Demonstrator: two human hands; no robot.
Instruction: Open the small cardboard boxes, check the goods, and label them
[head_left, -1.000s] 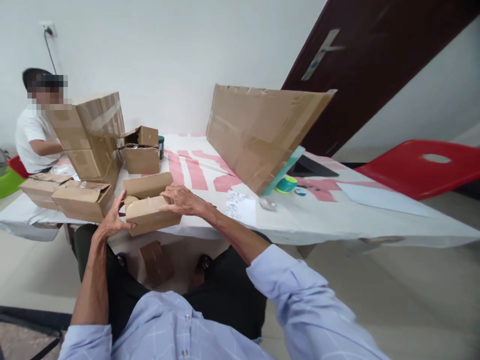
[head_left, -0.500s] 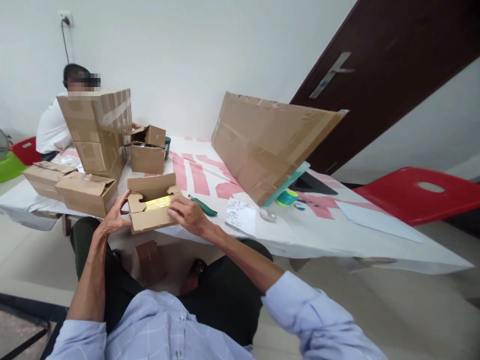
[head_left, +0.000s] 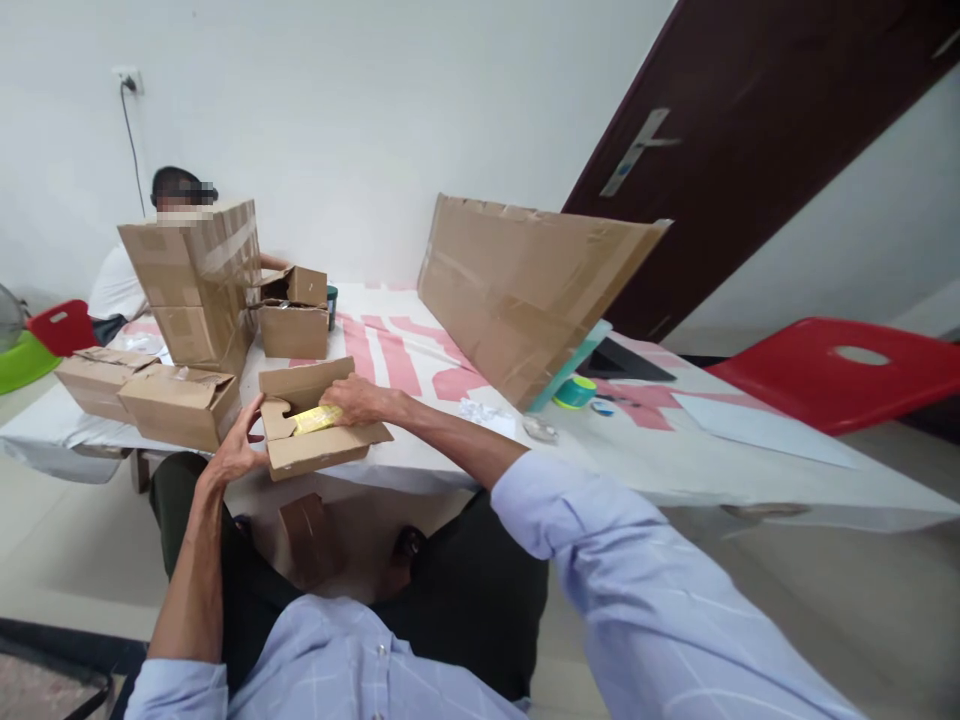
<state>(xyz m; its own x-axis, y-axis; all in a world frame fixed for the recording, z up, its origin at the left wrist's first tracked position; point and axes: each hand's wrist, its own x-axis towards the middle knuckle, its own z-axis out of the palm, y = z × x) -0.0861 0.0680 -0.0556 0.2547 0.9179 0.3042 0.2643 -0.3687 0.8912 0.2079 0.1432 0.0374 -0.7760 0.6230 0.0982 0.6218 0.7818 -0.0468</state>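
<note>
A small open cardboard box [head_left: 321, 456] lies at the table's near edge, its flaps up. My left hand [head_left: 237, 448] grips the box's left end, thumb near the top rim and fingers against the side. Inside the box is a yellow printed packet [head_left: 313, 419]. My right hand [head_left: 355, 398] reaches in over the right side, its fingers curled on the packet's right end; the fingertips are partly hidden. Just left of my left hand stands another cardboard box [head_left: 174, 405], with its top closed.
A tall stack of taped boxes [head_left: 199, 290] stands back left, with a co-worker [head_left: 120, 285] behind it. An opened box [head_left: 294, 330] sits beside the stack. A large cardboard sheet [head_left: 525, 290] leans right of centre, near a green tape roll [head_left: 575, 391]. A red chair [head_left: 795, 370] stands right.
My right hand has moved from the box's front rim into its right end, onto the packet. The right-end flap now points outward. My left hand stays on the box.
</note>
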